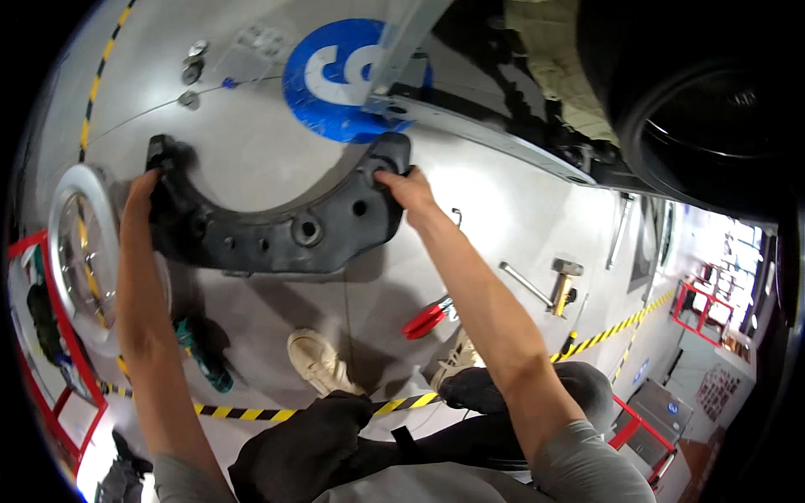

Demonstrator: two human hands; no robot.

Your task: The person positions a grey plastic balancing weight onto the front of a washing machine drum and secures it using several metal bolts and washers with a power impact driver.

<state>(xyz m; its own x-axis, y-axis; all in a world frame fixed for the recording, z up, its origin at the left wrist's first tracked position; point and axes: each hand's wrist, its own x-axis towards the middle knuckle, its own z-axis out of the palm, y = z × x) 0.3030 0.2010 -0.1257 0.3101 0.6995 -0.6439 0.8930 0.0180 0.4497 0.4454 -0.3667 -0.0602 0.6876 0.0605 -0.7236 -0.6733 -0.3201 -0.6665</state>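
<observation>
A dark grey, curved, heavy-looking part [277, 235] with several holes is held over the floor in front of me. My left hand [145, 191] grips its left arm, with the fingers partly hidden behind it. My right hand [405, 191] is wrapped round its right arm, the thumb lying on the face beside a hole. Above it to the right stands a black, open-framed machine [688, 126] with a metal bottom rail [495, 138]. Just left of the part lies a round white ring with a clear centre [67, 251].
Floor tools include red-handled pliers [423, 323], a hammer [563, 285], a metal bar [528, 285] and a green tool [201, 352]. Small metal pieces [193, 67] lie near a blue floor sign [319, 117]. Red-framed carts [33, 243] and striped tape [612, 331] surround the area.
</observation>
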